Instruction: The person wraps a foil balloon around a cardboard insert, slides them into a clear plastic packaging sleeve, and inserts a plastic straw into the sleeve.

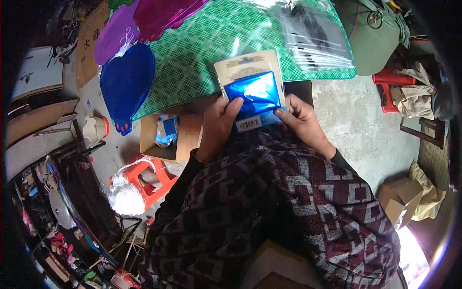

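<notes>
A flat card-backed package [246, 65] with a shiny blue folded piece [257, 91] on it and a barcode at its lower end is held upright before my lap. My left hand [222, 118] grips its left side, thumb lying over the blue piece. On the right edge, my right hand [302, 119] pinches the package with the thumb in front. Behind the package is the table's green checked cloth [192, 67]. What the fingers do behind the card is hidden.
Blue [127, 77], purple and magenta flat pieces lie at the table's left. A stack of clear plastic bags [317, 43] is at the right. An open cardboard box [183, 137] and a red stool [166, 183] stand below left; another red stool [385, 91] is at right.
</notes>
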`<state>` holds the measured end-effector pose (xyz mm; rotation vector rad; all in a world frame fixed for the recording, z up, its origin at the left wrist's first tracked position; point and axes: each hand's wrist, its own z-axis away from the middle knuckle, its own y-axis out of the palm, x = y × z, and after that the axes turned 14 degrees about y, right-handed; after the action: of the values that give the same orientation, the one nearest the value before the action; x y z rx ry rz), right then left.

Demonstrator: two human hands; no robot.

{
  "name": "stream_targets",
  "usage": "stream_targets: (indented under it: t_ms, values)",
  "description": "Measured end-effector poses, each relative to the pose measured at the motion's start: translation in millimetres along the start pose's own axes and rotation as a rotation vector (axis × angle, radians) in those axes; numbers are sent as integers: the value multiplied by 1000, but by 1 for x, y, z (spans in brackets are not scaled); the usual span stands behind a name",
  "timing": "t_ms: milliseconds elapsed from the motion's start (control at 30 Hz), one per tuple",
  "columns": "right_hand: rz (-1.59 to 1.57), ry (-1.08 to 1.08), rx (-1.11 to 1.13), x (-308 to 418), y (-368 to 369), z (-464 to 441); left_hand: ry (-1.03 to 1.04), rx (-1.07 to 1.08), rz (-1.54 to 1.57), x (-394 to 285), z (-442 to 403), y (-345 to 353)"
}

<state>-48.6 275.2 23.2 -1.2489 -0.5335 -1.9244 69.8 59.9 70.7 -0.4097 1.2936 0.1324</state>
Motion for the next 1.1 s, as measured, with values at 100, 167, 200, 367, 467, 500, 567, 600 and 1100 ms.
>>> stream_targets:
  t_ms: [100,167,200,367,467,500,567,600,1100]
  values:
    - [-240,92,-5,12,4,-3,23,-22,38,-7,-12,2]
    - [-320,118,-12,16,5,-7,35,-26,51,-9,-19,5]
    - [-345,86,-36,18,6,-10,59,5,143,-10,-22,7]
    - [-435,-22,-113,27,6,-18,138,119,467,-14,-32,11]
    - [-474,-36,-112,36,5,-22,153,157,626,-17,-35,10]
    - [-473,-43,-107,37,6,-25,160,153,622,-18,-36,10]
    - [-498,-87,-102,36,9,-31,195,113,739,-20,-39,15]
    - [-509,-108,-99,35,10,-33,214,93,799,-20,-40,17]
    - [-648,-206,-228,80,6,-54,391,-115,449,-15,-66,19]
